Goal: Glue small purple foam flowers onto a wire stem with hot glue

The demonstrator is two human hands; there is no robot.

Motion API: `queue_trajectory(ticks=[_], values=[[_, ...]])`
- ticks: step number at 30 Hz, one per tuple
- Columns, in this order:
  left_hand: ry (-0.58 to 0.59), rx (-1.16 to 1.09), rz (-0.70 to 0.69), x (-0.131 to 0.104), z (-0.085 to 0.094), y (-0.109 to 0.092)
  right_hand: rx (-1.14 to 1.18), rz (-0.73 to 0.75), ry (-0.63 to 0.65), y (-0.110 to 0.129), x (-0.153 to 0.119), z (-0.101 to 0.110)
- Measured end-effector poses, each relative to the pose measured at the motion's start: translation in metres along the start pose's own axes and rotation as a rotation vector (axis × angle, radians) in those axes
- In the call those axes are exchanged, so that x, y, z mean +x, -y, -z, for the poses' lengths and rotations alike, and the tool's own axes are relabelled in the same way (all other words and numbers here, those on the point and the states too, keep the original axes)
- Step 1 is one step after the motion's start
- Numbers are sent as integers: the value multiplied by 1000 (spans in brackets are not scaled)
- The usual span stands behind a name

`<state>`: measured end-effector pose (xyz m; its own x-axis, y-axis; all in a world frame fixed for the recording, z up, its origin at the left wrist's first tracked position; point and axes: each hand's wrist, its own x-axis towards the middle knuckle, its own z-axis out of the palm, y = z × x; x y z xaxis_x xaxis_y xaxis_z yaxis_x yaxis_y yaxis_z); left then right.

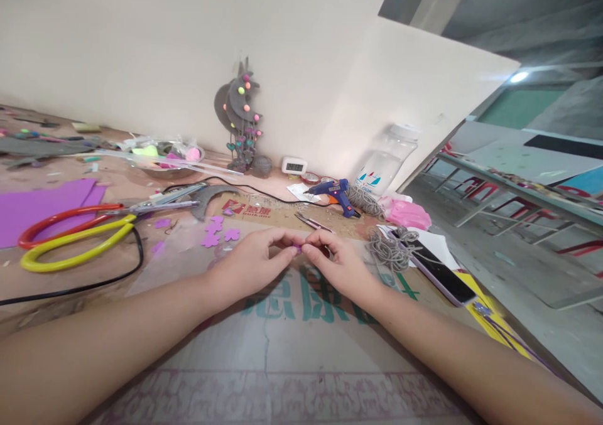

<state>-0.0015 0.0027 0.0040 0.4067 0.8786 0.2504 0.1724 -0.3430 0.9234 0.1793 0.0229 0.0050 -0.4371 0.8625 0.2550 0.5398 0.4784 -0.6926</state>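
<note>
My left hand and my right hand meet over the middle of the printed sheet. Fingertips of both pinch a small purple piece, mostly hidden between them. Several purple flower cutouts lie just beyond my left hand. Past the fingers, a pair of tweezers rests on the cardboard. A blue glue gun stands farther back, its nozzle pointing left.
Red-and-yellow-handled scissors lie left, across purple sheets. A black cable crosses there. Grey cord and a phone lie right. A water bottle, a clock and a grey moon ornament stand by the wall.
</note>
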Motion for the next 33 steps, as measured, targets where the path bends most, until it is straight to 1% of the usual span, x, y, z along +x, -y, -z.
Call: queue_trajectory(ticks=[14,20,26,30,33], values=[[14,-39,-5,0,1,1,-20,21,-24,0,-1,-1],[-34,22,0,0,3,0,-24,3,-16,0,-1,0],[-54,-1,5,0,4,2,6,-5,-24,1,-1,-1],[-77,35,-1,1,5,5,51,-4,-3,-1,0,-1],[-86,50,8,1,5,5,33,22,-46,-2,-1,1]])
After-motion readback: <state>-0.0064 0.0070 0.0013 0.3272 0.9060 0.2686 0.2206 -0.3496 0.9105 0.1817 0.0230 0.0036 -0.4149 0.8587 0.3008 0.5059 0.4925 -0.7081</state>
